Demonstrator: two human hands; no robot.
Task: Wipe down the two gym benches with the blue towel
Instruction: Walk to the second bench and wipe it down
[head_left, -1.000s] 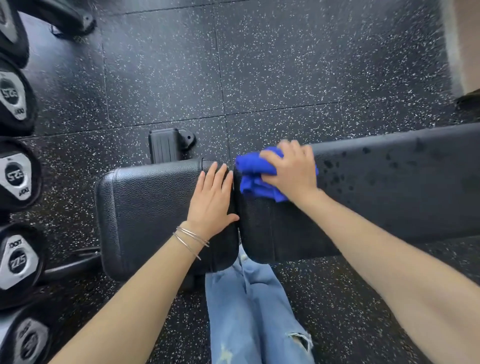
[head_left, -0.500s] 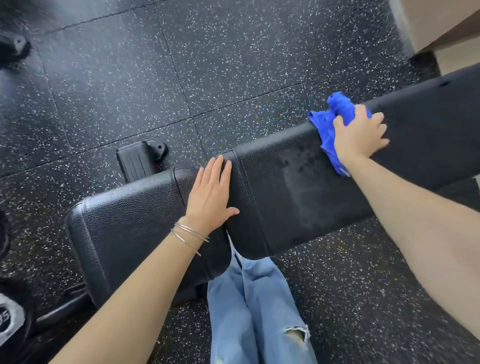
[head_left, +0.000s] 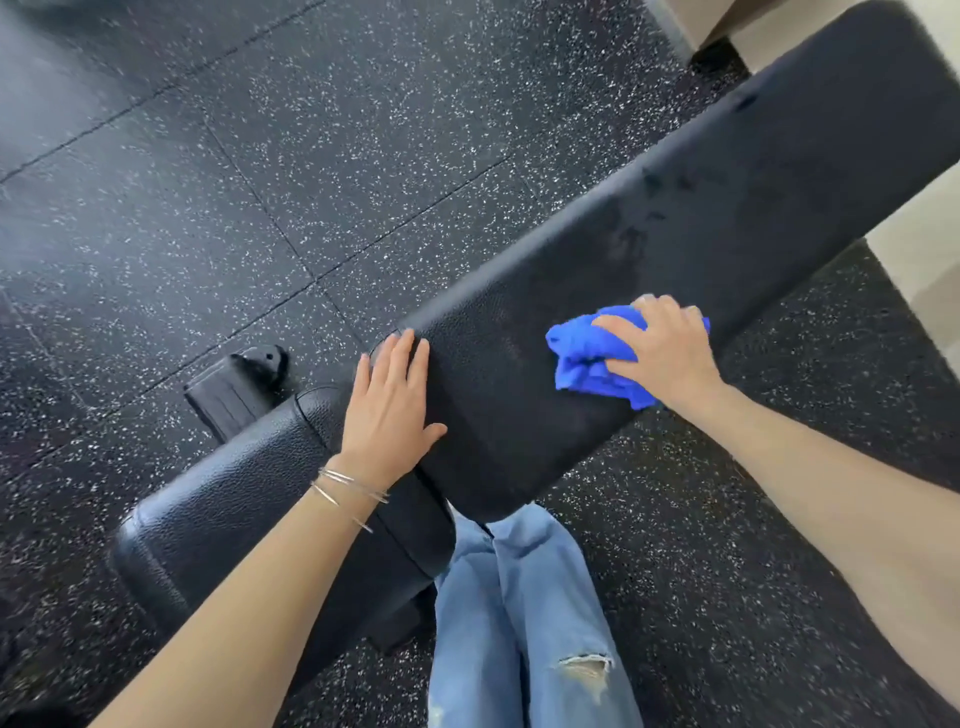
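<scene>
One black gym bench crosses the view slantwise, with a long back pad (head_left: 727, 218) and a short seat pad (head_left: 234, 509). Damp streaks show on the long pad to the upper right. The blue towel (head_left: 582, 358) lies bunched on the long pad near its near edge. My right hand (head_left: 665, 353) lies over the towel with bent fingers gripping it against the pad. My left hand (head_left: 387, 410) rests flat across the gap between the two pads, fingers straight. A second bench is not in view.
Black speckled rubber floor (head_left: 260, 182) surrounds the bench. A black bench foot with a wheel (head_left: 234, 395) sticks out behind the seat pad. My legs in light blue jeans (head_left: 519, 623) stand against the bench's near side. A pale wall base (head_left: 924, 260) runs at the right.
My right hand has drawn the towel from the long pad's far edge back toward me and to the left. My left hand stays flat in place. The view has swung right.
</scene>
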